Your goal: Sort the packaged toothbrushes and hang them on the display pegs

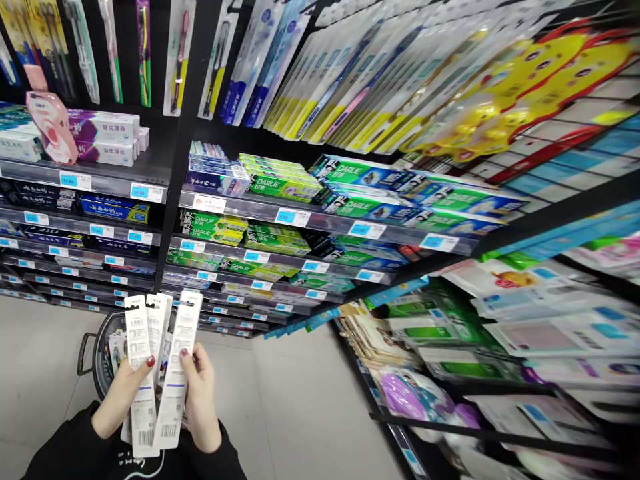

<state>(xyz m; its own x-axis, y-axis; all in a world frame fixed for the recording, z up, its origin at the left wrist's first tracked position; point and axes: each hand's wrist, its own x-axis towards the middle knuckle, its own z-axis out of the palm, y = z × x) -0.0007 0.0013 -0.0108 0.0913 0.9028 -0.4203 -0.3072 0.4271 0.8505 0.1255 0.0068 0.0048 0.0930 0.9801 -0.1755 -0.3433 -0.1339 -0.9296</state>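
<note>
Above the basket (97, 363), my left hand (123, 395) pinches a slim white pack (140, 407), thumb pressed on its printed face; the fingers behind are hidden, so I cannot tell their spread. My right hand (201, 390) pinches a second white pack (173, 400) between thumb and curled fingers, its lower end overlapping the first. Paler packs (157, 310) fan out between them. All are flat, smooth, long rectangles. Beyond the basket, glossy toothpaste boxes (283, 185) sit shelved.

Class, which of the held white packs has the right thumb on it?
The rightmost white pack, in the right grip; the front-left pack is in the left grip, other packs behind.
</note>
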